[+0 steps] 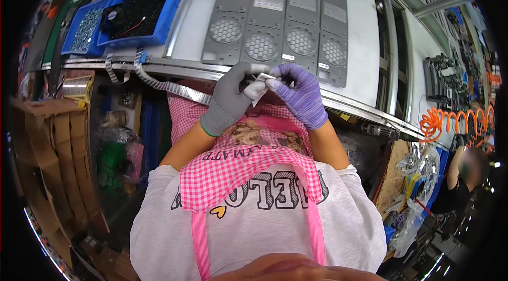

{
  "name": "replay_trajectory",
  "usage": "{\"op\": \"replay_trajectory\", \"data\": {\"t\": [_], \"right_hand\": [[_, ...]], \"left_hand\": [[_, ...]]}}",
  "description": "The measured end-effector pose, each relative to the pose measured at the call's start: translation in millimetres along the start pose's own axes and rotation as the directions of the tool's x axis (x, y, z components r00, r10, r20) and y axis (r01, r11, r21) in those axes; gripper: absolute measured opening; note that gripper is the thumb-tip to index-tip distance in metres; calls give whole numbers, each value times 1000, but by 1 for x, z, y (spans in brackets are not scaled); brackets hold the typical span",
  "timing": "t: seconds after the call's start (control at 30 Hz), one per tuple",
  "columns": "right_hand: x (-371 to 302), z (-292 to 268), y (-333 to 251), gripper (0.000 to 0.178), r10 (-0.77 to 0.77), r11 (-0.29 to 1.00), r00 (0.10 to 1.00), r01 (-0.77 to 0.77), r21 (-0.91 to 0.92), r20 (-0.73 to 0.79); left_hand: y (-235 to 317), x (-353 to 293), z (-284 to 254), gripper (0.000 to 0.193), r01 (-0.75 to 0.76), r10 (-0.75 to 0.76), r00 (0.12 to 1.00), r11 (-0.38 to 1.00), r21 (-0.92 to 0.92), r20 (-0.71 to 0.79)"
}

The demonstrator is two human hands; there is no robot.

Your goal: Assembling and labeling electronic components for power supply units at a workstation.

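Over the bench's near edge, my left hand (225, 101), in a grey glove, and my right hand (300, 96), in a purple glove, meet with fingers pinched together. Between their fingertips is a small white and silvery piece (259, 97), which looks like a label or its backing; the fingers cover part of it. A long strip of silvery labels (174, 88) hangs from the bench edge and runs behind my left wrist. Just beyond the hands, several flat grey metal panels (272, 22) with honeycomb vents lie side by side on the white bench top.
Blue bins at the far left hold small screws (86, 30) and black parts (138, 16). A metal rail (344, 102) edges the bench. Cardboard dividers (53, 149) stand at left. To the right are an orange coiled hose (450, 122) and another person (465, 175).
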State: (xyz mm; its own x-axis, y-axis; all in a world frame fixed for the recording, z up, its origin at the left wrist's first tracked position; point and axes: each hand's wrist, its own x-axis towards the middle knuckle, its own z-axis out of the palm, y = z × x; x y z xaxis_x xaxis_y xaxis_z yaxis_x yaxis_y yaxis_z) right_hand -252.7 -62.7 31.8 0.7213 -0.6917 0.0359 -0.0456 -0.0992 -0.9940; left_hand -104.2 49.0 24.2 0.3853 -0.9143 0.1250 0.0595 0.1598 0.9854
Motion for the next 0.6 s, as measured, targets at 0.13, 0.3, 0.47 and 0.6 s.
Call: {"op": "replay_trajectory", "data": {"t": [0.13, 0.3, 0.47, 0.6], "right_hand": [[2, 11, 0, 22, -12, 993, 1000, 12, -119, -2], [10, 22, 4, 18, -40, 998, 999, 42, 47, -35], [30, 19, 14, 12, -43, 999, 994, 45, 15, -100], [54, 16, 22, 21, -208, 836, 977, 160, -525, -34]], "left_hand": [[-6, -8, -17, 22, 60, -51, 997, 983, 173, -57], [-10, -7, -25, 25, -42, 97, 987, 923, 382, -128], [-15, -8, -38, 28, -113, 197, 980, 716, 689, -43], [-23, -12, -41, 25, -200, 235, 970, 612, 765, 65]]}}
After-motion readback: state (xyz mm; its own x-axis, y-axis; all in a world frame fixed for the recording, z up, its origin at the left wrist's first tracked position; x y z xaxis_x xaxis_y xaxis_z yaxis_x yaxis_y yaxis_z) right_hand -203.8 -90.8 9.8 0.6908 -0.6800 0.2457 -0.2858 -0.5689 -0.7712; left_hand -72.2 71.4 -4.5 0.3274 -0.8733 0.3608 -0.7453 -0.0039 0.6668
